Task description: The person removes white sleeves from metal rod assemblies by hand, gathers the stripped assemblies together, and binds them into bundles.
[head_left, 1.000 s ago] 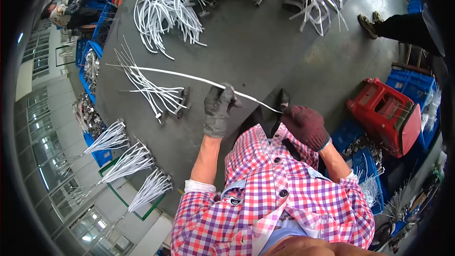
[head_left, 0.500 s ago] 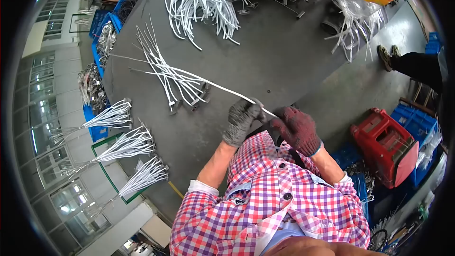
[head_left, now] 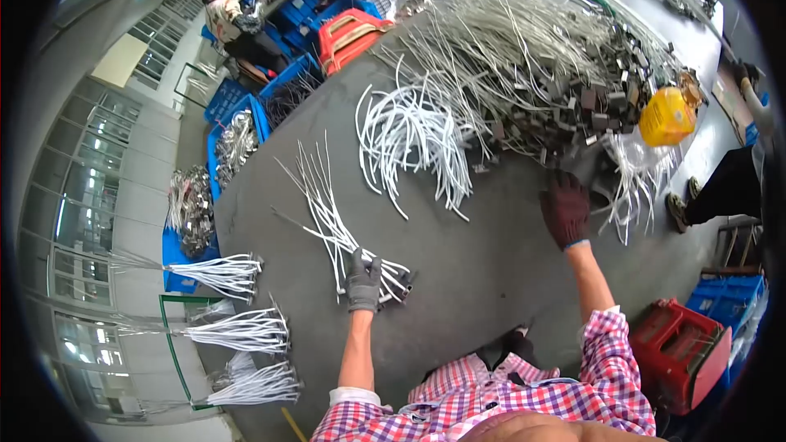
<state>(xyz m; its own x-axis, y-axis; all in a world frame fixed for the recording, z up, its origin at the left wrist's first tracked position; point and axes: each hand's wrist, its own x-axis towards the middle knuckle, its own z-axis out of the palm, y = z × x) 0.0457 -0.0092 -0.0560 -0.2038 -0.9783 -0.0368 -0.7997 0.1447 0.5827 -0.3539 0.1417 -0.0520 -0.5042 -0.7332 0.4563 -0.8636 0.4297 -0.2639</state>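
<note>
In the head view my left hand [head_left: 363, 282], in a grey knit glove, is at a small bunch of white-sleeved wires [head_left: 334, 225] lying on the dark table. Its fingers are curled at the sleeved part, close to the dark metal end pieces [head_left: 404, 286]. My right hand [head_left: 565, 211], in a dark red glove, reaches forward with fingers stretched out. Its fingertips meet the near edge of a big heap of bare wires with block-like metal ends [head_left: 594, 102]. Nothing shows in that hand.
Loose white sleeves [head_left: 417, 143] lie mid-table. A yellow container [head_left: 667, 117] stands beside clear tubing [head_left: 634, 172]. Sleeved bundles [head_left: 237, 336] rest at the left edge. A red plastic stool [head_left: 679, 352] is at right. Other people stand beyond the table.
My hands were together holding one white-sleeved wire near my body. Now they are apart: left at the bunch, right out at the heap. The view has shifted to show more of the table.
</note>
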